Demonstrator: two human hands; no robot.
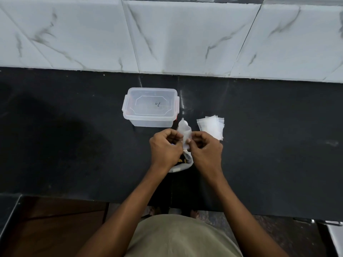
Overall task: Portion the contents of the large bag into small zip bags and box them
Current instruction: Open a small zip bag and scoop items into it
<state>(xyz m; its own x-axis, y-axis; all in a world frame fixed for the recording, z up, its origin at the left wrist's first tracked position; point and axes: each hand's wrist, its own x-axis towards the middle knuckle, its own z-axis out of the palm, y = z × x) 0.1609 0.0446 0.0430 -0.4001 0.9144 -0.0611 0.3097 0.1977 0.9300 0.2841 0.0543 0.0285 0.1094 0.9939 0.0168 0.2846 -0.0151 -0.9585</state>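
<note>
On the black counter a large clear bag (183, 162) with dark and yellow bits inside lies under my hands, mostly hidden by them. Its twisted upper part (184, 131) rises between my hands. My left hand (165, 147) and my right hand (206, 148) both pinch this plastic with curled fingers. A clear plastic box (150, 107) with its lid on stands just behind my hands. A stack of small zip bags (211, 127) lies flat to the right of the box.
A white marble-patterned tiled wall (185, 38) rises right behind the counter. The counter's front edge (74, 196) runs across below my forearms. A metal fitting (332, 223) shows at the lower right.
</note>
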